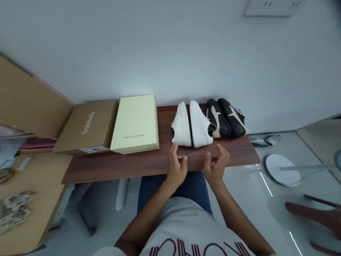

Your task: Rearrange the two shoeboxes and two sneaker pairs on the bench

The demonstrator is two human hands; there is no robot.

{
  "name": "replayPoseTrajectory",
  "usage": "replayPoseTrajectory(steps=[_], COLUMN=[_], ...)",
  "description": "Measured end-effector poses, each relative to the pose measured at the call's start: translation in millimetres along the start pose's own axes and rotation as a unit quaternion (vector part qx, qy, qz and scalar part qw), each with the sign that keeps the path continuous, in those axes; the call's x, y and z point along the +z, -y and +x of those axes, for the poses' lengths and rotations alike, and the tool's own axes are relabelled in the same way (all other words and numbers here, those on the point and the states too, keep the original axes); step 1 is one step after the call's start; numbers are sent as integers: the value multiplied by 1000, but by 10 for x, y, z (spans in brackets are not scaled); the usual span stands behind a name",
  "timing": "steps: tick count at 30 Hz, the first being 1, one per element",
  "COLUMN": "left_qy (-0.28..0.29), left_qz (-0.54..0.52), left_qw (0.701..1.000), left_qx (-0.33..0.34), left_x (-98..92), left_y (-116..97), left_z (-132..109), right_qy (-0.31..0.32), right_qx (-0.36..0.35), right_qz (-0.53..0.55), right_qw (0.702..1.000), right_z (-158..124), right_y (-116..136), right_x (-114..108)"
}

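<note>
A pair of white sneakers [191,125] stands side by side on a dark wooden table [128,164], heels toward me. Right of them sits a pair of black sneakers [226,118] with cream stripes. My left hand [176,167] hovers just in front of the left white shoe, fingers apart and empty, fingertips close to its heel. My right hand [215,164] hovers in front of the right white shoe, fingers loosely curled and apart, holding nothing. A pale yellow shoe box [135,123] and a brown cardboard shoe box [86,127] lie closed to the left.
A white wall rises behind the table. A light wooden desk [29,199] with patterned cloth pieces stands at the left. On the glossy floor at the right are a white round lamp base [279,170], a cable and dark red chair legs [314,213].
</note>
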State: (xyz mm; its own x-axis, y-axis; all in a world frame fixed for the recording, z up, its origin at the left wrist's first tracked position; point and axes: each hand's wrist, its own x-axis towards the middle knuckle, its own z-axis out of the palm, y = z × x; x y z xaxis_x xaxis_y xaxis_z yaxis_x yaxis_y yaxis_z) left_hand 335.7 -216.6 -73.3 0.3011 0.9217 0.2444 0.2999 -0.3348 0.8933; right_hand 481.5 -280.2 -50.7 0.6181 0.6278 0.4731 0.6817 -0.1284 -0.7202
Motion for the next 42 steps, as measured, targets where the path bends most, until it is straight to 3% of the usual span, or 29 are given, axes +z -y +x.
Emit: replayPoseTrajectory(steps=[2, 4, 7, 9, 11, 13, 16, 18, 20, 23, 25, 26, 28, 30, 32, 35, 39, 41, 42], left_qy=[-23, -126, -309, -346, -305, -247, -229, -250, -248, -166, -89, -58, -19, -12, -14, 17, 64, 19, -51], left_qz=[21, 88, 133, 88, 60, 65, 68, 95, 149, 187, 209, 230, 282, 317, 322, 289, 206, 171, 156], left_qw=[997, 983, 942, 927, 931, 942, 961, 963, 956, 960, 965, 964, 955, 947, 945, 950, 954, 962, 968], left_qx=[69, 101, -2, -112, -192, -218, -139, -44, 45, 129, 135, 122, 84, 56, 59, 121, 206, 210, 191], left_x=[-241, -555, -1058, -1342, -1551, -1676, -1713, -1665, -1600, -1544, -1550, -1561, -1588, -1616, -1648, -1709, -1848, -2024, -2159], left_y=[7, 82, 343, 569, 752, 822, 659, 428, 199, 18, 23, 51, 126, 208, 294, 435, 593, 682, 745], left_z=[-206, -270, -106, 84, 244, 324, 308, 275, 275, 323, 338, 334, 317, 325, 394, 585, 746, 715, 681], right_qy=[32, 95, 211, 266, 298, 307, 274, 278, 291, 246, 217, 210, 193, 157, 140, 144, 108, 116, 140], right_qx=[-22, -38, -39, 11, 101, 186, 268, 312, 318, 299, 307, 302, 245, 144, 50, -38, -135, -182, -197], right_qz=[50, 119, 205, 235, 245, 267, 343, 373, 379, 413, 435, 427, 362, 259, 172, 113, 96, 129, 160], right_qw=[998, 988, 955, 935, 917, 894, 857, 829, 819, 824, 818, 826, 879, 942, 974, 982, 980, 968, 957], right_z=[-169, -280, -262, -141, 3, 101, 81, -5, -73, -58, 10, 46, 108, 157, 201, 243, 137, -2, -83], right_y=[199, 457, 853, 1047, 1140, 1124, 990, 923, 917, 972, 990, 984, 952, 918, 917, 1028, 1400, 1649, 1775], right_x=[78, 240, 643, 988, 1324, 1580, 1743, 1723, 1635, 1410, 1225, 1137, 998, 932, 930, 977, 1018, 1083, 1153])
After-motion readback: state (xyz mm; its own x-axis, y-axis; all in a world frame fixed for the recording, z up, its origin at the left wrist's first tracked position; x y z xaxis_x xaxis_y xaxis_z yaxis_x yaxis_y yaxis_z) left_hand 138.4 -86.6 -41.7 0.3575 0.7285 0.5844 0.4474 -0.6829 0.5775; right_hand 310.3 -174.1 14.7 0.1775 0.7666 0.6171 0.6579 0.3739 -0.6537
